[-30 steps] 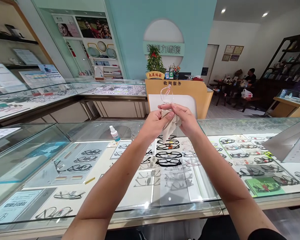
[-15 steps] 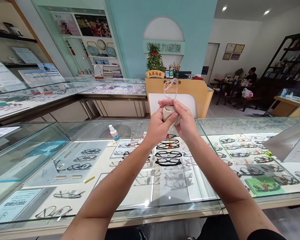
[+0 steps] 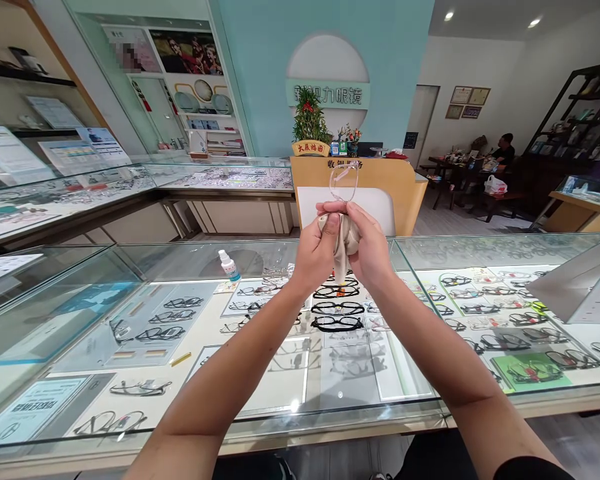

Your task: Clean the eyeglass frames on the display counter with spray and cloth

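Note:
Held up over the glass counter, a beige cloth is bunched between my two hands, its loose end hanging down. My left hand is closed on the cloth from the left, thumb pressed on its near side. From the other side my right hand grips it too, fingers curled in. Above my fingertips sticks up one rim of clear-framed eyeglasses; their lower part is hidden by the hands and cloth. Below lie several dark-framed eyeglasses inside the display case.
A white spray bottle stands on the glass counter, left of my arms. On the right a folded white card stand leans over the glass. Beyond are a wooden cashier desk, a potted plant and a seated person.
My left thumb has shifted up and left on the cloth. A fold of cloth now drops lower between my hands. The clear eyeglasses have moved slightly right and down.

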`<action>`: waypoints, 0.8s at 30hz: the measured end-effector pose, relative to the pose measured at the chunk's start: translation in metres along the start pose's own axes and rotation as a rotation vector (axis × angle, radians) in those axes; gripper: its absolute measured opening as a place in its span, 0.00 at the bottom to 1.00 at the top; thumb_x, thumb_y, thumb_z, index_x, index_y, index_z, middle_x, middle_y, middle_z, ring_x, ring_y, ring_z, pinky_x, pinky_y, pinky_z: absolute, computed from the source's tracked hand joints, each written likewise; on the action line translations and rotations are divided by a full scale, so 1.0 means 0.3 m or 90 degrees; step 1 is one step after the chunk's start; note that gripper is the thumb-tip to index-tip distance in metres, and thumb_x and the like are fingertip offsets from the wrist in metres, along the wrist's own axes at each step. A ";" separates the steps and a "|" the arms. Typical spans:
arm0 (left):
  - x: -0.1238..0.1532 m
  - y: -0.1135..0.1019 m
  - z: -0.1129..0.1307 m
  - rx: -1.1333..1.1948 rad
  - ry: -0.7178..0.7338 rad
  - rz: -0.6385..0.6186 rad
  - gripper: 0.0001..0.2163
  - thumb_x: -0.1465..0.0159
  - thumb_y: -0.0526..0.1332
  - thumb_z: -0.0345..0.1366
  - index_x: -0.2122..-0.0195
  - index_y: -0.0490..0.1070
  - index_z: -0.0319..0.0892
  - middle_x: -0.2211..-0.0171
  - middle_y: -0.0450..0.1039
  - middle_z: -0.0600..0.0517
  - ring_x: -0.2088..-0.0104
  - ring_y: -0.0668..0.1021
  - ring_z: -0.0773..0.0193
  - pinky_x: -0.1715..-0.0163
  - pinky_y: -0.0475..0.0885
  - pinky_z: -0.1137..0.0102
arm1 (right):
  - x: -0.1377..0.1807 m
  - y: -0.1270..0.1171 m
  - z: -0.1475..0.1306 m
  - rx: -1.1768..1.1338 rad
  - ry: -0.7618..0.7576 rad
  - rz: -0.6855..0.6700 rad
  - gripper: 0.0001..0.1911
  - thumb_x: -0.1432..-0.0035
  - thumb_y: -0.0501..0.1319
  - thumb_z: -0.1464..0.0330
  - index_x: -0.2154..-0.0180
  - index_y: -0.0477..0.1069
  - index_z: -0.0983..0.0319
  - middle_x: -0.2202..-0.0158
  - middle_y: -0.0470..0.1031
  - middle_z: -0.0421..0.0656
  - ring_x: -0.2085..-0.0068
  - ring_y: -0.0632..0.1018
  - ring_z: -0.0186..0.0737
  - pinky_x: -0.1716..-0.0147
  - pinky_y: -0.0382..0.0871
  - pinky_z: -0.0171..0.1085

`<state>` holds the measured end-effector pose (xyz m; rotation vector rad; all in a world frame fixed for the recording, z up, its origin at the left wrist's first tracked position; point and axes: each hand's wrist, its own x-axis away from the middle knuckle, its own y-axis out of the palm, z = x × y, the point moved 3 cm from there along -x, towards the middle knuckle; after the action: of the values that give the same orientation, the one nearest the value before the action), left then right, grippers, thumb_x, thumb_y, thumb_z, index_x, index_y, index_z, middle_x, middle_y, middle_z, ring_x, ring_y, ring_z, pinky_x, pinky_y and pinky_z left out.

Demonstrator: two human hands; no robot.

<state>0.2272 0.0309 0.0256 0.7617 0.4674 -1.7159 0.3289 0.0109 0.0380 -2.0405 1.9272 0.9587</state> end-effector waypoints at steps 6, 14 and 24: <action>-0.018 -0.010 -0.017 0.066 -0.070 -0.146 0.26 0.33 0.71 0.63 0.54 0.77 0.43 0.63 0.79 0.49 0.63 0.79 0.61 0.61 0.76 0.68 | -0.020 -0.036 -0.008 -0.002 -0.008 0.026 0.17 0.32 0.64 0.50 0.59 0.82 0.54 0.47 0.86 0.47 0.40 0.83 0.52 0.33 0.74 0.49; -0.001 0.009 -0.018 0.023 -0.035 -0.077 0.29 0.37 0.75 0.61 0.47 0.76 0.42 0.54 0.83 0.45 0.53 0.83 0.55 0.52 0.78 0.66 | -0.009 -0.012 0.005 -0.025 0.008 0.035 0.18 0.31 0.63 0.48 0.58 0.80 0.54 0.46 0.86 0.48 0.39 0.82 0.52 0.32 0.75 0.49; 0.014 0.000 -0.003 0.020 0.032 0.112 0.28 0.36 0.71 0.65 0.68 0.75 0.42 0.74 0.71 0.55 0.72 0.71 0.68 0.71 0.70 0.72 | 0.023 0.047 0.027 -0.060 -0.013 0.004 0.19 0.30 0.64 0.47 0.57 0.83 0.53 0.45 0.87 0.44 0.37 0.82 0.49 0.31 0.73 0.47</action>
<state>0.2268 0.0284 0.0220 0.8445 0.3961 -1.5462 0.3127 0.0073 0.0321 -2.0673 1.9133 1.0862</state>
